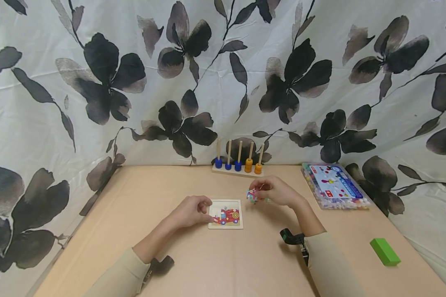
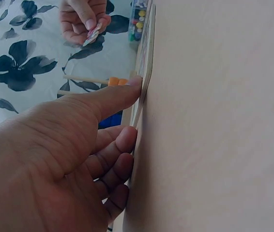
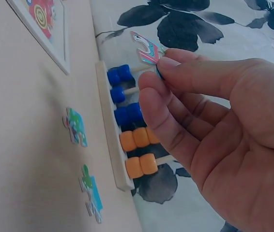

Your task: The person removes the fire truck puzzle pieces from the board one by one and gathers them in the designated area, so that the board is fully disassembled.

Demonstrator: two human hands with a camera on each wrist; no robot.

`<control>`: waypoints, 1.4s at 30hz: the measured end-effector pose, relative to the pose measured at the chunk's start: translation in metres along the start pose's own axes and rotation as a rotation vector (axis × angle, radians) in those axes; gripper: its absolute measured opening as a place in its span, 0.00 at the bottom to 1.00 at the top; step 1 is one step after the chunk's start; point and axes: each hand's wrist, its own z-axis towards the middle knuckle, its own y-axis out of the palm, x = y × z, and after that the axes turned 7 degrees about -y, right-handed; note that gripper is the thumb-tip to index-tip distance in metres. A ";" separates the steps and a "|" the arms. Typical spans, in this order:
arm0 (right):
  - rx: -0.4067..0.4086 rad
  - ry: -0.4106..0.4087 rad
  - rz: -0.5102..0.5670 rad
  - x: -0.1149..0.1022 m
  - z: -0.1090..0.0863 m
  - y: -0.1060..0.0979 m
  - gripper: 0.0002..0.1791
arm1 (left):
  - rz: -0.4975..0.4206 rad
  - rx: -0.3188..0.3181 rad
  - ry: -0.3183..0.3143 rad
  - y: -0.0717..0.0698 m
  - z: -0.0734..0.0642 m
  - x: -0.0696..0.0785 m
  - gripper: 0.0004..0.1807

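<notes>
1. left, handling: the puzzle board (image 1: 233, 226) is on the table (image 1: 215, 260); judged light and stiff, best held by its rim.
2. left, grip: the left hand (image 1: 190, 211) holds the board's left edge between thumb and fingertips, narrowly spread.
3. right, handling: the puzzle piece (image 3: 151, 54) is off the table, right of the board; judged very light, thin, easily dropped, best taken by its edges.
4. right, grip: the right hand (image 1: 276, 190) pinches it, thumb against fingers, barely parted.

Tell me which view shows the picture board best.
The head view: it shows nearly the whole face of the picture board, with the left hand at its edge. The left wrist view shows it almost edge-on; the right wrist view cuts it off at the top.
</notes>
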 end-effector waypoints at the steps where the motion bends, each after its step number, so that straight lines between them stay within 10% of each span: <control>1: 0.000 0.003 0.000 0.001 -0.001 -0.001 0.09 | 0.000 0.000 0.001 0.000 0.000 0.000 0.31; 42: -0.153 0.105 0.027 0.022 -0.006 0.003 0.07 | 0.010 -0.001 -0.003 0.000 0.000 0.000 0.29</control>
